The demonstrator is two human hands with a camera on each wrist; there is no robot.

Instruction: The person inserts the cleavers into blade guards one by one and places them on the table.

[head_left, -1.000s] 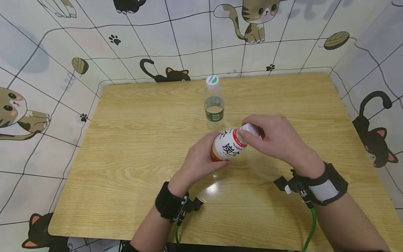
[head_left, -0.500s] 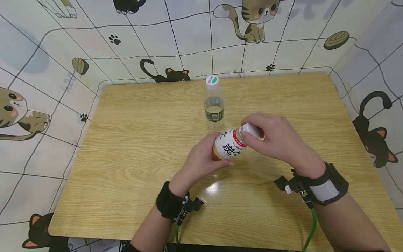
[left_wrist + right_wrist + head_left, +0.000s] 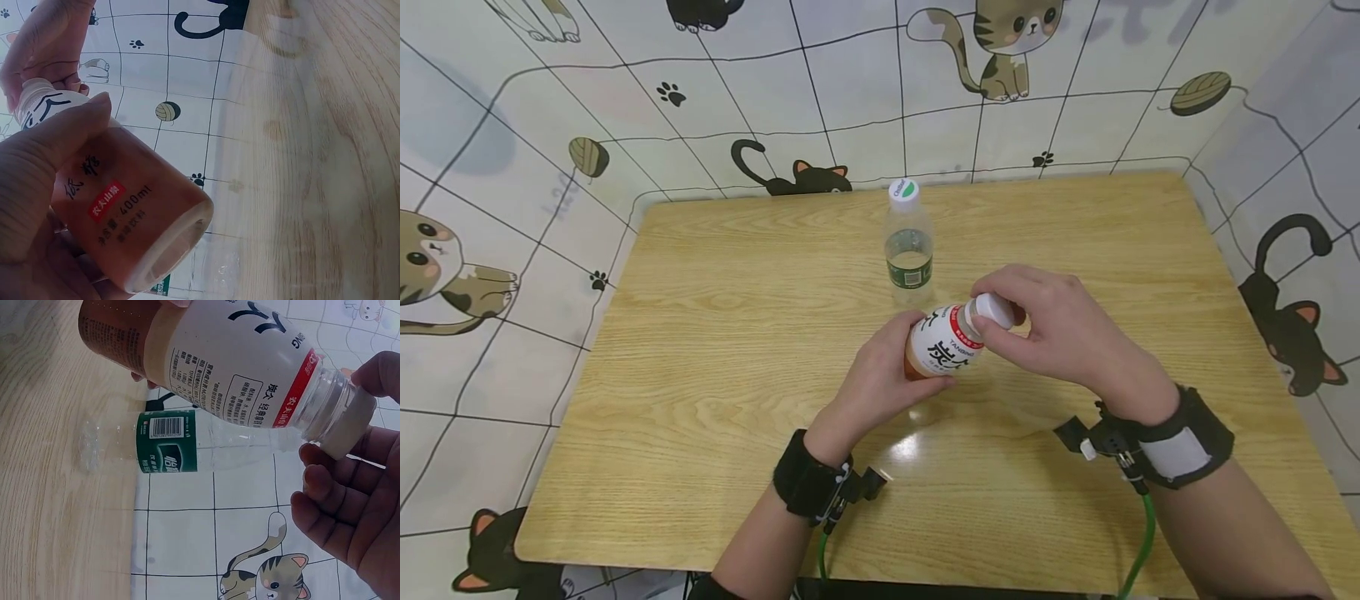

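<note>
A brown drink bottle (image 3: 945,343) with a white label and red band is held tilted above the table, its neck toward the right. My left hand (image 3: 880,371) grips its lower body, the thumb along the near side. At the neck, the thumb and fingers of my right hand (image 3: 1052,329) pinch the white cap (image 3: 995,311). In the right wrist view the cap (image 3: 349,424) sits on the clear neck, pinched between thumb and index finger while the other fingers curl below it. The bottle's base (image 3: 172,250) faces the left wrist camera.
A clear water bottle (image 3: 910,250) with a green label and white cap stands upright behind the held bottle on the wooden table (image 3: 737,333). Walls with cat drawings (image 3: 1007,50) rise at the table's back and sides. Green cables (image 3: 1146,542) run from both wrist straps.
Both hands stay around the bottle and its cap, with only a slight shift of the right fingers and a little more of the cap showing. The water bottle has not moved.
</note>
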